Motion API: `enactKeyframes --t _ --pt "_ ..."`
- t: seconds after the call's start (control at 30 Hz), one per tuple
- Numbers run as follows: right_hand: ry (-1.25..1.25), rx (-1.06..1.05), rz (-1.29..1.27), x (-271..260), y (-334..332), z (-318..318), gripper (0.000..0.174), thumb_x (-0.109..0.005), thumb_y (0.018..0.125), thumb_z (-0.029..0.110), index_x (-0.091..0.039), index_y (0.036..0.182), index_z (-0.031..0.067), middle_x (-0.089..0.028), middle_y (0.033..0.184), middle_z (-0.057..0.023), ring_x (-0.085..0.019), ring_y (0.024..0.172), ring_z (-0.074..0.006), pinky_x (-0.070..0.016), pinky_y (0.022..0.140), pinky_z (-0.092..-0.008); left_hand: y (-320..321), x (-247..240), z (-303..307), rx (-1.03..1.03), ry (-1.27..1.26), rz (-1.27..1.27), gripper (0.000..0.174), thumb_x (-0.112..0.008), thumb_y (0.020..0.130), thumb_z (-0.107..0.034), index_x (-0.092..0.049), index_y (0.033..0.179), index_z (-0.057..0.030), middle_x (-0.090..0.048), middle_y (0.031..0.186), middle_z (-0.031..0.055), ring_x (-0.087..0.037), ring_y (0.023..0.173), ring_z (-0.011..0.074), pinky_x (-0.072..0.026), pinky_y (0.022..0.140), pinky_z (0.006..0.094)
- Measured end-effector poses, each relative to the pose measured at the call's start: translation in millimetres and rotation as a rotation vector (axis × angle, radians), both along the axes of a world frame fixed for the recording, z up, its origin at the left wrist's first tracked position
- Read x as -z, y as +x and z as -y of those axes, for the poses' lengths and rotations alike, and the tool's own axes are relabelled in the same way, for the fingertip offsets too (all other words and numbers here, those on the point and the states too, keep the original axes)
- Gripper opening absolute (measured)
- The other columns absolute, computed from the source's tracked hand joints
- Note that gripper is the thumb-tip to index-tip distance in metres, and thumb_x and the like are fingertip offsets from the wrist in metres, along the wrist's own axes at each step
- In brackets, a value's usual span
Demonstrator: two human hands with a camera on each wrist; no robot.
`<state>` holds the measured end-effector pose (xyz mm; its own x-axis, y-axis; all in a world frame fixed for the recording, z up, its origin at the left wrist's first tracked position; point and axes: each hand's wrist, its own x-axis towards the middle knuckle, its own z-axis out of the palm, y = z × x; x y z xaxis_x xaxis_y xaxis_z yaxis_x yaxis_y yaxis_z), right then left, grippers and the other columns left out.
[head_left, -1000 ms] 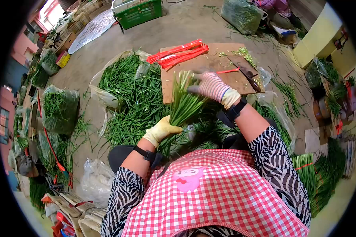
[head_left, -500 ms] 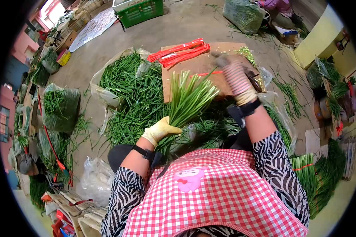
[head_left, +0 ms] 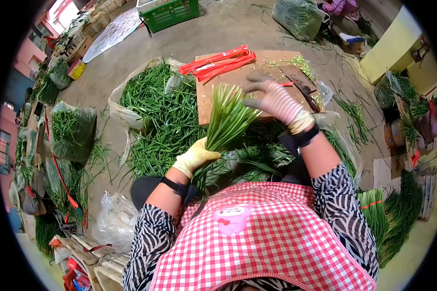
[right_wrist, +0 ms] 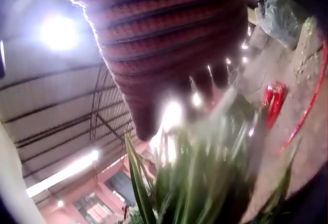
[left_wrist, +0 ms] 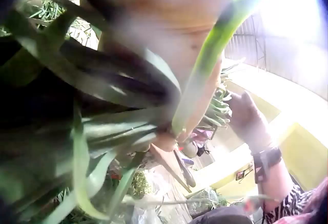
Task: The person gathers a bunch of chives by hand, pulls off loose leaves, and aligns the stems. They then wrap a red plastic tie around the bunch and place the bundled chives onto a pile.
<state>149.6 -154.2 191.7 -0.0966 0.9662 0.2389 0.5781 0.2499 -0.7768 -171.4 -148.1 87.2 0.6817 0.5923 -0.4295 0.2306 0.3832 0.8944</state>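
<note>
In a yellow glove, my left hand (head_left: 196,156) grips a bundle of green stalks (head_left: 226,119), whose pale cut ends point up and away. My right hand (head_left: 278,101), in a striped glove, is at the right side of the bundle's upper part, fingers spread and curled round nothing. Whether its fingertips touch the stalks I cannot tell. The left wrist view shows the green leaves (left_wrist: 118,126) close up, with my right hand (left_wrist: 248,119) beyond. In the right wrist view the striped glove (right_wrist: 169,34) is above the stalks (right_wrist: 205,178).
Red strips (head_left: 223,65), a dark-bladed knife (head_left: 306,94) and pale trimmings (head_left: 301,65) lie on a wooden board (head_left: 272,59). Loose greens (head_left: 155,106) lie in an open plastic bag at the left. Tied bundles (head_left: 372,213) lie at the lower right. A green crate (head_left: 172,16) stands beyond.
My right hand moved away rightward over the board, then came back left beside the bundle. My left hand kept its grip, while the stalk ends fanned out and drew somewhat closer together.
</note>
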Motion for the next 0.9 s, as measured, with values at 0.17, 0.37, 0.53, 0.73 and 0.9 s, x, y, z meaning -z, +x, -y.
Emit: enactKeyframes --t 0.17,0.37,0.53,0.73,0.9 --pt "0.107 0.009 -0.083 21.8 -12.0 -9.1 0.023 -0.083 0.086 0.019 -0.079 0.102 0.0036 -0.075 0.119 -0.0137 -0.066 0.117 -0.0299 -0.0492 0.105 -0.0396 -1.6 -14.3 3.0 0.049 -0.006 -0.004 0.042 -0.076 0.081 0.001 -0.070 0.123 -0.0004 -0.072 0.101 0.0005 -0.064 0.086 0.0110 -0.0526 0.079 0.0278" --pt "0.285 0.300 -0.411 -40.5 68.8 9.2 0.040 -0.068 0.101 0.041 -0.074 0.112 0.0032 -0.073 0.108 -0.0123 -0.068 0.104 -0.0219 -0.0533 0.099 -0.0418 -5.7 -19.1 2.3 -0.003 0.015 0.031 0.036 -0.077 0.081 -0.001 -0.072 0.117 -0.0005 -0.072 0.098 0.0009 -0.064 0.086 0.0109 -0.0522 0.080 0.0286" --pt "0.201 -0.161 -0.681 -84.7 120.8 39.7 0.034 -0.066 0.100 0.032 -0.069 0.114 0.0018 -0.075 0.106 -0.0143 -0.070 0.108 -0.0271 -0.0494 0.108 -0.0424 -5.3 -18.4 1.6 -0.082 0.032 0.042 0.032 -0.078 0.081 -0.001 -0.071 0.113 -0.0019 -0.072 0.098 0.0019 -0.065 0.086 0.0118 -0.0533 0.080 0.0287" --pt "-0.119 0.040 -0.050 -36.0 35.9 21.3 0.048 -0.075 0.090 0.037 -0.072 0.124 0.0031 -0.066 0.134 -0.0199 -0.069 0.113 -0.0315 -0.0494 0.105 -0.0380 -2.3 -1.5 -1.2 -0.101 0.019 0.082 0.043 -0.077 0.082 0.003 -0.069 0.124 -0.0018 -0.073 0.113 0.0039 -0.065 0.095 0.0119 -0.0541 0.081 0.0280" --pt "-0.104 0.036 0.121 15.2 -8.8 -9.6 0.065 -0.087 0.079 0.030 -0.066 0.133 0.0023 -0.053 0.152 -0.0236 -0.054 0.138 -0.0387 -0.0462 0.114 -0.0413 0.6 -4.6 1.6 -0.081 0.017 0.085 0.048 -0.076 0.082 0.005 -0.068 0.128 -0.0024 -0.073 0.117 0.0037 -0.066 0.100 0.0120 -0.0534 0.087 0.0278"
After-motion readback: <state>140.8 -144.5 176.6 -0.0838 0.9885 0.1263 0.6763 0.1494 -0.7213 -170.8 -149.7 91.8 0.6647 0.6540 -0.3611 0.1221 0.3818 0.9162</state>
